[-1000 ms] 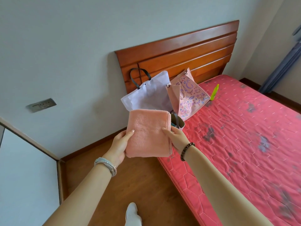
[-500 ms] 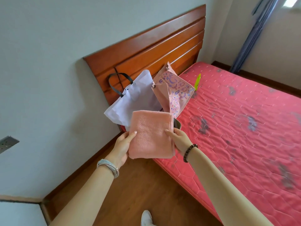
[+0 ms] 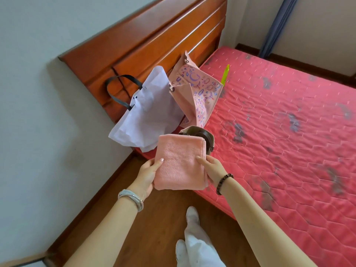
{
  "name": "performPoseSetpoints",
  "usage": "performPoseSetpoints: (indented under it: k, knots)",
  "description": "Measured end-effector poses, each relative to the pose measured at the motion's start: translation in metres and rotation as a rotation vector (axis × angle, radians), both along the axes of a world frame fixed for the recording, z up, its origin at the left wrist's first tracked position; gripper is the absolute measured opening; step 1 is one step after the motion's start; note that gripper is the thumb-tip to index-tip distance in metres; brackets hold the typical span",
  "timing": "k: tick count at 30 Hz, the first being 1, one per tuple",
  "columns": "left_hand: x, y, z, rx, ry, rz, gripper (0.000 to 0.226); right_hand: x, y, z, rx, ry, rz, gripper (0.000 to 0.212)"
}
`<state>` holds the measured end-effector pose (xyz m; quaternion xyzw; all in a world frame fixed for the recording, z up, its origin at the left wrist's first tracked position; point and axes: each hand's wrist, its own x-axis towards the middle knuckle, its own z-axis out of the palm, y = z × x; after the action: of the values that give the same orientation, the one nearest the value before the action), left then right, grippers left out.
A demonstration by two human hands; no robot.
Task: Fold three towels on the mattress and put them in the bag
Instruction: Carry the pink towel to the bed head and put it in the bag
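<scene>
I hold a folded pink towel (image 3: 179, 162) flat between both hands, above the floor at the corner of the red mattress (image 3: 279, 143). My left hand (image 3: 147, 176) grips its left edge and my right hand (image 3: 212, 167) grips its right edge. Just beyond the towel, on the mattress corner, stands a small open beige bag (image 3: 207, 136), partly hidden by the towel. Behind it a white bag with black handles (image 3: 146, 116) and a pink patterned bag (image 3: 194, 93) lean against the wooden headboard (image 3: 154, 39).
A yellow-green object (image 3: 225, 74) lies on the mattress near the headboard. The white wall runs along the left, with wooden floor (image 3: 163, 218) between wall and bed. My legs and white slippers (image 3: 192, 216) are below. A blue curtain (image 3: 277, 26) hangs at the far corner.
The view has tipped down and swung toward the bed. The towel, still held in both hands, has come closer to the small beige bag.
</scene>
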<state>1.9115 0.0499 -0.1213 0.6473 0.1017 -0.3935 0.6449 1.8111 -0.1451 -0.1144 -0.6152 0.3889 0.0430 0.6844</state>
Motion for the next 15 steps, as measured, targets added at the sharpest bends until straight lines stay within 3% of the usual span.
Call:
performPoseSetpoints:
  k: [15]
  knots:
    - [0.064, -0.056, -0.073, 0.229, 0.153, -0.157, 0.041, 0.045, -0.039, -0.084, 0.121, 0.184, -0.074, 0.014]
